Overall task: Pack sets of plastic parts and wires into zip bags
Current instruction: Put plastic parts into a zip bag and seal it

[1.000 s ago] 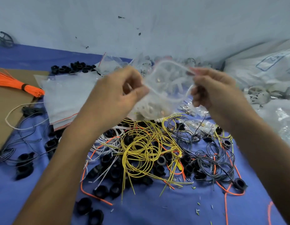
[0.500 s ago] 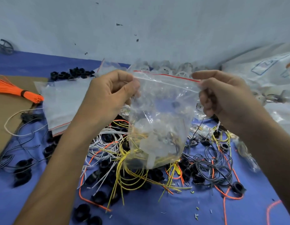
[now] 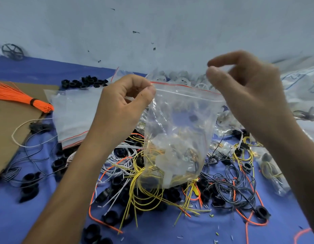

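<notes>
Above the cluttered worktop (image 3: 29,217), left hand (image 3: 121,110) pinches a filled zip bag (image 3: 179,129) by 1 corner, right hand (image 3: 249,95) fingers parted; any unsealed gap could spill its wires (image 3: 180,178).

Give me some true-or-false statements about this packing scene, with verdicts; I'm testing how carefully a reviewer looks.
1. The left hand pinches the bag's top corner. True.
2. The bag is empty. False: wires and clear parts sit in its bottom.
3. An orange bundle lies on the cardboard. True.
4. The bag lies flat on the cloth. False: it hangs from the left grip.
5. The line along the bag's top edge is blue. False: it is red.
</notes>
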The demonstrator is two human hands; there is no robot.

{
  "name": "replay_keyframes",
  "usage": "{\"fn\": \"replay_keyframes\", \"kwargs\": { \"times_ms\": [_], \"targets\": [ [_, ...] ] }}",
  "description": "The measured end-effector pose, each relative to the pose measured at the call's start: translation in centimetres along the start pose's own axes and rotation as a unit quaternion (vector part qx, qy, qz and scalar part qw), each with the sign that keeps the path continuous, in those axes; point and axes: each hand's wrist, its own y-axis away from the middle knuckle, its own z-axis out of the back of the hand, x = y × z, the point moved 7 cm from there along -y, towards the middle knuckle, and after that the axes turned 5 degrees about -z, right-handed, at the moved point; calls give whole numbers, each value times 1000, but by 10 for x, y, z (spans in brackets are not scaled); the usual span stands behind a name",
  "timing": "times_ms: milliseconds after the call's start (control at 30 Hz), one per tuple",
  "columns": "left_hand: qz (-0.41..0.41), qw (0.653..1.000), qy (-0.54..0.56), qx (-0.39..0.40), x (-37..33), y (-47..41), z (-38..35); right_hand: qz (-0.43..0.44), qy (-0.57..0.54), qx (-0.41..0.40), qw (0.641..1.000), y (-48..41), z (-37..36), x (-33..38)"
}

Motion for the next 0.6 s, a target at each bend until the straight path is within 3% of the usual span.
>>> {"fn": "replay_keyframes", "kwargs": {
  "times_ms": [100,200,467,600],
  "targets": [
    [4,1000,-6,25,-1,0,-7,93,140,153,974,-5,-34,28],
    [7,999,-4,39,0,-1,-5,66,182,283,939,-13,-65,31],
    [4,1000,4,31,-3,0,-4,1,62,391,918,-22,-83,26],
    [2,999,7,33,-3,0,-2,-7,40,390,920,-25,-83,23]
  ]
}}
